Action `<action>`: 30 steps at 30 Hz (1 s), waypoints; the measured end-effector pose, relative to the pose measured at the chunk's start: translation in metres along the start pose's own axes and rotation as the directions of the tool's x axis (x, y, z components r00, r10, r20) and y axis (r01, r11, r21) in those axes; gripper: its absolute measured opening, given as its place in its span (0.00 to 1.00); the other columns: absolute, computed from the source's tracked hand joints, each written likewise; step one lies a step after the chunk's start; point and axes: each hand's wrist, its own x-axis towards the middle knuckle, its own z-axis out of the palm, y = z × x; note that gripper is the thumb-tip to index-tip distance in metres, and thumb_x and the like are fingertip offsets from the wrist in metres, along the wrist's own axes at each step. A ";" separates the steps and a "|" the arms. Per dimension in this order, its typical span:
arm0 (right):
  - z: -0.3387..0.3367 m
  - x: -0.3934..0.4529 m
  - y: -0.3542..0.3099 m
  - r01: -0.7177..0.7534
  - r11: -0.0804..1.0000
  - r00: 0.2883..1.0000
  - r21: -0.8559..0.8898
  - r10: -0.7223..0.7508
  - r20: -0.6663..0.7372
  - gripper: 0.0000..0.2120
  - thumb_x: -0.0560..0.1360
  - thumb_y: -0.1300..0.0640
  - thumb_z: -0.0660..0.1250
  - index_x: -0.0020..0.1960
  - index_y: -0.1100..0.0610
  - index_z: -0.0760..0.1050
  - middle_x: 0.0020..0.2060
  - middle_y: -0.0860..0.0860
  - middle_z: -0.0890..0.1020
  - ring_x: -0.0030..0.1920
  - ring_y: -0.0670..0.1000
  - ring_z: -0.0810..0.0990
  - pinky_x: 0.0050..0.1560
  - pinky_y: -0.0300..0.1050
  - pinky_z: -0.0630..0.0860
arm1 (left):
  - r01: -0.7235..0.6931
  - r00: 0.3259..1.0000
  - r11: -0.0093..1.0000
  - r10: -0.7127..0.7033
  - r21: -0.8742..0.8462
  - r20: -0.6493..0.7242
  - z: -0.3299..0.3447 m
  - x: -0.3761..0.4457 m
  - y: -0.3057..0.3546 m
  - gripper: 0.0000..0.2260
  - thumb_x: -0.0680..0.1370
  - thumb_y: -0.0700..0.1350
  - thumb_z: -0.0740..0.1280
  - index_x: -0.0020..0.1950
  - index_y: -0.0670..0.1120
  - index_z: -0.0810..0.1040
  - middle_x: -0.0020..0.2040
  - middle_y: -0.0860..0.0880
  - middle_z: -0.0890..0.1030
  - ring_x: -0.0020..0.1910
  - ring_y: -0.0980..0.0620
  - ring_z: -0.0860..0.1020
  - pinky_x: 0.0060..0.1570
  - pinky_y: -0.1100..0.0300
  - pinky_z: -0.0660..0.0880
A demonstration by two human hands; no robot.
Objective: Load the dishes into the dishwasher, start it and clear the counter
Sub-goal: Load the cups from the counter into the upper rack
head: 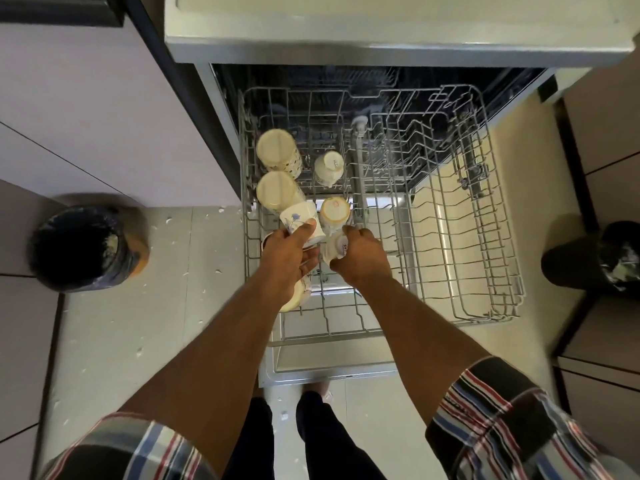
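Observation:
The dishwasher's wire rack (485,258) is pulled out over the open door (332,368). Several cream cups stand upside down along its left side: two tall mugs (277,155) (277,190) and two small cups (329,168) (335,211). My left hand (289,254) grips a white cup with a blue flower print (299,220), tilted over the rack's left side. My right hand (362,254) holds a small white cup (334,249) bottom-up just to the right of it. Another cream cup (298,296) shows under my left wrist.
A counter edge (346,46) overhangs the dishwasher. A dark bin (86,247) stands on the floor at left, another dark bin (595,258) at right. Cabinets flank both sides. The rack's right half holds bare tines. My feet stand just before the door.

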 end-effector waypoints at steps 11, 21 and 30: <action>0.014 0.011 -0.003 0.055 0.982 0.998 -0.183 -0.047 0.046 0.32 0.73 0.44 0.73 0.69 0.59 0.69 0.64 0.58 0.78 0.64 0.59 0.74 0.68 0.52 0.69 | 0.016 1.000 1.000 -0.016 -0.006 -0.011 -0.009 0.013 -0.004 0.07 0.78 0.49 0.72 0.54 0.51 0.77 0.47 0.46 0.85 0.44 0.49 0.83 0.49 0.53 0.82; -0.013 0.043 -0.011 0.008 0.999 0.991 0.035 -0.003 -0.132 0.31 0.71 0.52 0.75 0.69 0.63 0.71 0.64 0.61 0.76 0.65 0.62 0.73 0.66 0.54 0.70 | 0.011 1.000 1.000 -0.011 0.011 -0.012 -0.010 0.021 0.000 0.14 0.78 0.51 0.73 0.61 0.50 0.77 0.52 0.47 0.84 0.52 0.47 0.84 0.54 0.50 0.82; -0.018 0.088 -0.019 -0.008 0.999 0.999 0.052 0.011 -0.051 0.31 0.72 0.45 0.75 0.68 0.59 0.71 0.64 0.58 0.76 0.64 0.60 0.75 0.62 0.50 0.75 | 0.006 1.000 1.000 -0.006 -0.026 0.018 -0.011 0.026 0.000 0.14 0.78 0.50 0.72 0.62 0.50 0.76 0.54 0.47 0.84 0.55 0.47 0.83 0.55 0.51 0.82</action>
